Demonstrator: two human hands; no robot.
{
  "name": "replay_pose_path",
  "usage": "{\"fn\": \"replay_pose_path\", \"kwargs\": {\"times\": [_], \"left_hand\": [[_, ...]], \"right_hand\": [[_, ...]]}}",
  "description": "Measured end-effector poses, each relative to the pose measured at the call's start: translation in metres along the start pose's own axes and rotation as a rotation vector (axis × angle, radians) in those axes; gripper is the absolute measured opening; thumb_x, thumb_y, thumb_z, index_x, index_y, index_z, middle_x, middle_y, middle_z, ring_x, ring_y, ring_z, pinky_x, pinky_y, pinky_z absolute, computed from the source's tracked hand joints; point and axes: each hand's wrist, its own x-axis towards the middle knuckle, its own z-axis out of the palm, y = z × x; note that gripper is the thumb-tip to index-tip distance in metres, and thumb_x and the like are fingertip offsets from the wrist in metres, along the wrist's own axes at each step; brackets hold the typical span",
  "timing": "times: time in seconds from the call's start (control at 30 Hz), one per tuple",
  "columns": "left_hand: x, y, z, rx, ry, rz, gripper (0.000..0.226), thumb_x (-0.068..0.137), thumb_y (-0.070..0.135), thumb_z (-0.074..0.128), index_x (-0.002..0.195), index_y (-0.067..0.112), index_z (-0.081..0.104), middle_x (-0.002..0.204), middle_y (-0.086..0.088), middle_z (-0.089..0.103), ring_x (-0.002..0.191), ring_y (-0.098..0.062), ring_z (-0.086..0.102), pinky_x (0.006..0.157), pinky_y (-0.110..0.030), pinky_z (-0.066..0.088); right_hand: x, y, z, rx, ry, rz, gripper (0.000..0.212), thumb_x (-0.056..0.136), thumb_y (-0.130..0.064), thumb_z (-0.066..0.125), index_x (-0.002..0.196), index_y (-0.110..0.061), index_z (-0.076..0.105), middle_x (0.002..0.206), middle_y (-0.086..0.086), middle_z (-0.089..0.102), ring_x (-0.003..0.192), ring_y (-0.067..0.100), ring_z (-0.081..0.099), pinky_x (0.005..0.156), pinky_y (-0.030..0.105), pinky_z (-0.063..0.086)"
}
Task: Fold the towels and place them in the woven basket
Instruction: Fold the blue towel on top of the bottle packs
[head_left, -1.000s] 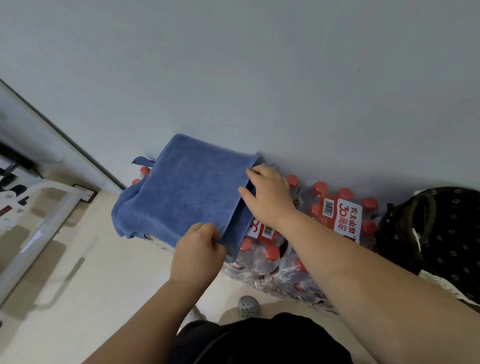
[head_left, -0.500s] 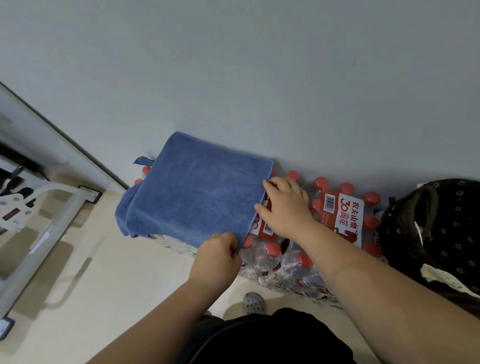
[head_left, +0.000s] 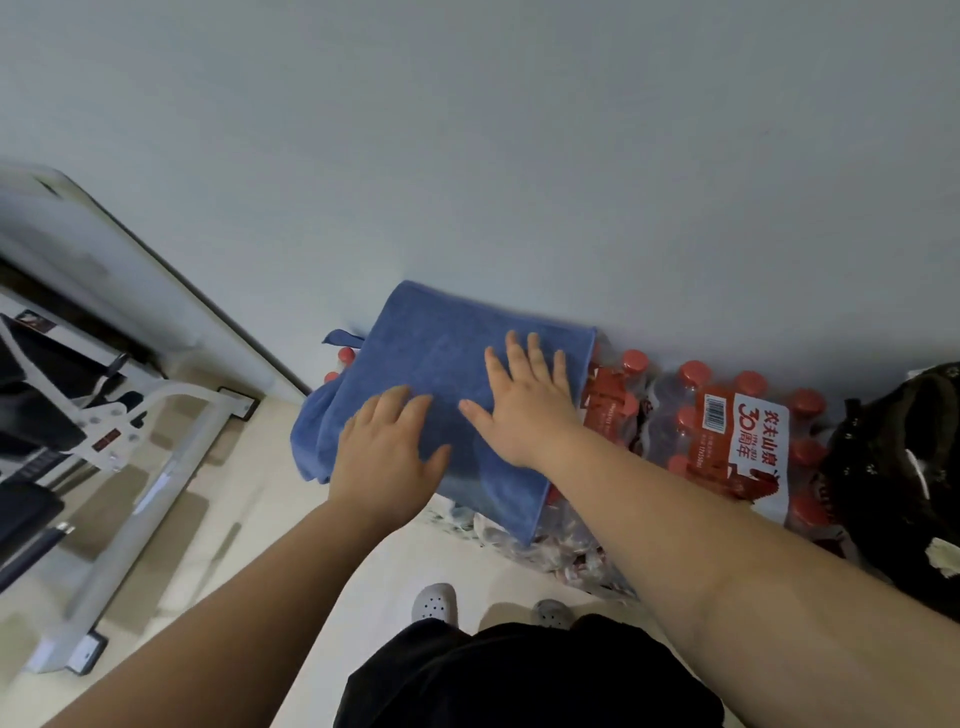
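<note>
Under both my palms is the one blue towel (head_left: 431, 343), folded and lying on top of the shrink-wrapped water bottle packs (head_left: 670, 415) pushed up against the wall. My left hand (head_left: 387, 447) and right hand (head_left: 524, 400) are both flat on it. The fingers (head_left: 535, 353) are straight and spread, pressing down and not gripping anything.

Off to the right of my right fingers, the pack label (head_left: 748, 447) reads 农夫山泉 and 30周年 in red on white, with a barcode next to it. The smaller print is too tiny for me to read. Another red-and-white label peeks out just beside my right fingers at the towel's edge, unreadable.

Lots of red caps, but the towel covers some, so no honest count. Further right there's one dark bag (head_left: 893, 467) with pale dots. Left of my left fingers is one white metal frame (head_left: 171, 441) on the floor. Below my wrists are two grey clogs (head_left: 435, 603).
</note>
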Motion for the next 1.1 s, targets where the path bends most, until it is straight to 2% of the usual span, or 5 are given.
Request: {"fn": "replay_pose_path", "kwargs": {"times": [0.17, 0.37, 0.63, 0.9, 1.1], "left_hand": [[0.028, -0.052, 0.016, 0.128, -0.293, 0.098, 0.082, 0.094, 0.07, 0.02, 0.158, 0.026, -0.005, 0.166, 0.001, -0.013, 0.152, -0.025, -0.013, 0.123, -0.05, 0.0], [0.014, -0.074, 0.033, 0.097, -0.277, 0.246, 0.096, 0.087, 0.083, 0.008, 0.155, 0.02, -0.018, 0.162, -0.003, -0.025, 0.148, -0.03, -0.024, 0.121, -0.049, -0.01], [-0.01, -0.124, 0.027, 0.126, -0.19, 0.591, 0.08, 0.088, 0.071, 0.042, 0.15, 0.02, 0.042, 0.156, -0.014, 0.037, 0.129, -0.036, 0.049, 0.104, -0.052, 0.041], [0.025, -0.125, 0.004, 0.048, -0.126, 0.692, 0.06, 0.081, 0.057, 0.051, 0.13, 0.024, 0.056, 0.122, -0.001, 0.059, 0.1, -0.029, 0.053, 0.083, -0.042, 0.048], [0.091, -0.099, -0.009, 0.08, -0.108, 0.631, 0.057, 0.087, 0.051, 0.055, 0.133, 0.017, 0.052, 0.14, -0.009, 0.05, 0.123, -0.033, 0.047, 0.099, -0.049, 0.041]], "right_hand": [[0.001, -0.006, 0.027, -0.083, 0.08, 0.15, 0.088, 0.093, -0.074, 0.019, 0.158, -0.021, -0.007, 0.163, 0.012, -0.023, 0.149, 0.035, -0.024, 0.119, 0.058, -0.012], [-0.007, -0.003, 0.033, -0.177, 0.097, 0.122, 0.093, 0.089, -0.08, 0.019, 0.159, -0.024, -0.004, 0.164, 0.01, -0.022, 0.15, 0.033, -0.021, 0.121, 0.057, -0.007], [-0.058, -0.03, 0.057, -0.211, 0.053, 0.158, 0.093, 0.085, -0.085, 0.012, 0.159, -0.031, -0.001, 0.163, 0.006, -0.025, 0.149, 0.029, -0.025, 0.121, 0.056, -0.005], [-0.089, -0.046, 0.066, -0.124, 0.107, 0.209, 0.077, 0.093, -0.074, 0.02, 0.158, -0.033, 0.016, 0.168, 0.002, -0.002, 0.154, 0.024, -0.007, 0.124, 0.048, 0.003], [-0.053, -0.036, 0.034, -0.078, 0.255, 0.404, 0.067, 0.098, -0.057, 0.024, 0.15, -0.019, 0.041, 0.157, 0.007, 0.036, 0.144, 0.03, 0.033, 0.119, 0.049, 0.024]]}}
